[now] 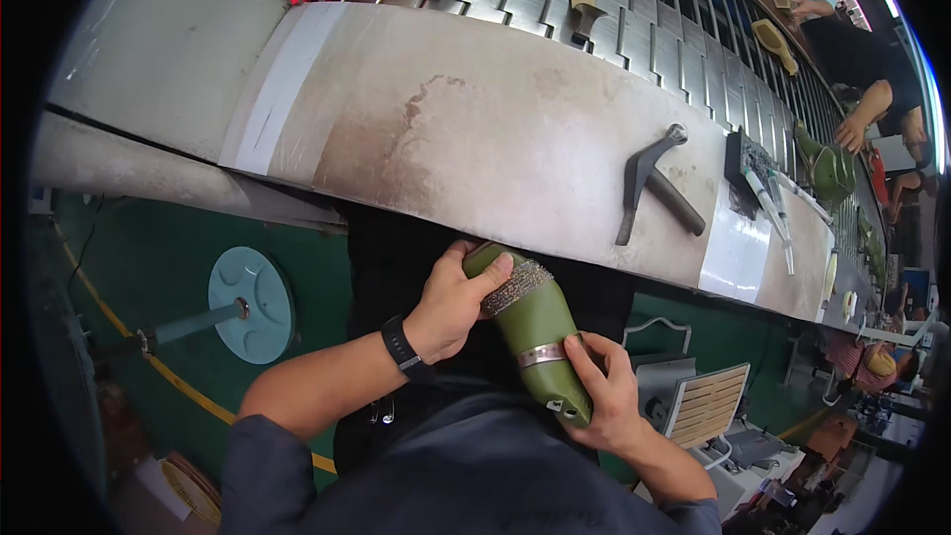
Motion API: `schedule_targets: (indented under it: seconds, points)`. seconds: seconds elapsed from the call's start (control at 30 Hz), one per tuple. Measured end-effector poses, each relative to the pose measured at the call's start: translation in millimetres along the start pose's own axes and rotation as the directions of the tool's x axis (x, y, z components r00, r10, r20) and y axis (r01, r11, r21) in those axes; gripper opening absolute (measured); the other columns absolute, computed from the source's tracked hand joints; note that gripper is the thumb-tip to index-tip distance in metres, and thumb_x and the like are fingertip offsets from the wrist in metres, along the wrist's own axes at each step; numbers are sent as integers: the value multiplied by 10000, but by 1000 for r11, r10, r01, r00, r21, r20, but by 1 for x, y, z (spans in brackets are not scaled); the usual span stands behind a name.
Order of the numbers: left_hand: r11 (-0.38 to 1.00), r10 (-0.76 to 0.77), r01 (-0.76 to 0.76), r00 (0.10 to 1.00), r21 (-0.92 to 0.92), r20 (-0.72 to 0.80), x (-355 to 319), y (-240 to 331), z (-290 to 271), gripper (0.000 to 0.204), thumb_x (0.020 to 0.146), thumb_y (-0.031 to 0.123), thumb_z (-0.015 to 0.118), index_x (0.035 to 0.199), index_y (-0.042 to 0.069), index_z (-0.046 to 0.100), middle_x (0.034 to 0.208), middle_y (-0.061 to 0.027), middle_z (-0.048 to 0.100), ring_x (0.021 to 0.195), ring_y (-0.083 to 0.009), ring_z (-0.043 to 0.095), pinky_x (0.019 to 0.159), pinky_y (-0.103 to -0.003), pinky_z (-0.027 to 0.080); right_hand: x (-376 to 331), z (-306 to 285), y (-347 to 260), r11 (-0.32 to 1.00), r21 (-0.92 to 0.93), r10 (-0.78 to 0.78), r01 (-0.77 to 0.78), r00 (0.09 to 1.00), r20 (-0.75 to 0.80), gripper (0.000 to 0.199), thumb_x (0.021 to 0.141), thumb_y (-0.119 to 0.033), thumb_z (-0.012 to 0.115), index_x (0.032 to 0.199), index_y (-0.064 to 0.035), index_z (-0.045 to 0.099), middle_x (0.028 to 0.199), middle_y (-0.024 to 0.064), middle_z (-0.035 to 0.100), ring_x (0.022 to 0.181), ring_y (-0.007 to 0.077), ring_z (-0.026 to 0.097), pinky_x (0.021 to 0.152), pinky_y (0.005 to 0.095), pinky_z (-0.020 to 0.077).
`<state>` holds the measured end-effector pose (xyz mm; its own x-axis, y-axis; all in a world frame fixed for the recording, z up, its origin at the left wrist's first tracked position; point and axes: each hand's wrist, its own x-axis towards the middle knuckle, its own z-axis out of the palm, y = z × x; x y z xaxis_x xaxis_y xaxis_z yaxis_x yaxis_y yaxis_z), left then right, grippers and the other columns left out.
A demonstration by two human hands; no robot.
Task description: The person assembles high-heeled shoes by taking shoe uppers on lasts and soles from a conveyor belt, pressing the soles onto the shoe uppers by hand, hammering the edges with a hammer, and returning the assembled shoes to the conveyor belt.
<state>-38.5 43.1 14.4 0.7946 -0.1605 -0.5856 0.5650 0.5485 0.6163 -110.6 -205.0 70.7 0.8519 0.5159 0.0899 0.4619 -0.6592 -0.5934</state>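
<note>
Left hand (451, 302) grip clamped on green shoe last (535, 332) at its toe — right hand (609, 396) grip clamped at the heel. Keep both firm; the hammer (654, 183) lies beyond on the surface (475, 119).

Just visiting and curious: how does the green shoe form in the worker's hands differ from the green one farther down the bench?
The held shoe form is gripped by both hands, left hand and right hand; the far shoe form rests untouched on the bench. The held one wears a metal band; the far one shows cords. Both are olive green.
</note>
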Motion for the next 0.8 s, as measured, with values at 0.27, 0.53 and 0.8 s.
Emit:
schedule_targets:
  seconds: [0.27, 0.53, 0.8]
  points:
    - [908, 395, -419, 837, -21, 378, -34, 15, 2, 489, 909, 267, 870, 1145, 66, 492, 1205, -142, 668, 1275, -314, 662, 1084, -463, 562, -24, -6, 12, 942, -196, -309, 273, 932, -190, 647, 694, -227, 911, 1306, -265, 708, 1404, 236, 550, 1110, 322, 625, 975, 500, 445]
    - [866, 482, -492, 776, -86, 406, -37, 29, 7, 449, 923, 165, 853, 1159, 38, 492, 1242, -184, 682, 1274, -312, 671, 1095, -453, 560, -12, -3, 20, 929, -214, -348, 303, 910, -225, 611, 715, -226, 898, 1287, -282, 691, 1435, 232, 539, 1127, 325, 628, 1001, 525, 438]
    - [829, 425, -470, 882, 302, 204, -25, 73, 11, 418, 999, 241, 795, 1222, 2, 535, 1106, -69, 723, 1050, -106, 668, 912, -284, 556, 39, -20, 7, 963, 111, -220, 244, 955, -197, 828, 733, -233, 903, 1467, -25, 581, 1403, 282, 612, 1122, 349, 669, 981, 447, 485]
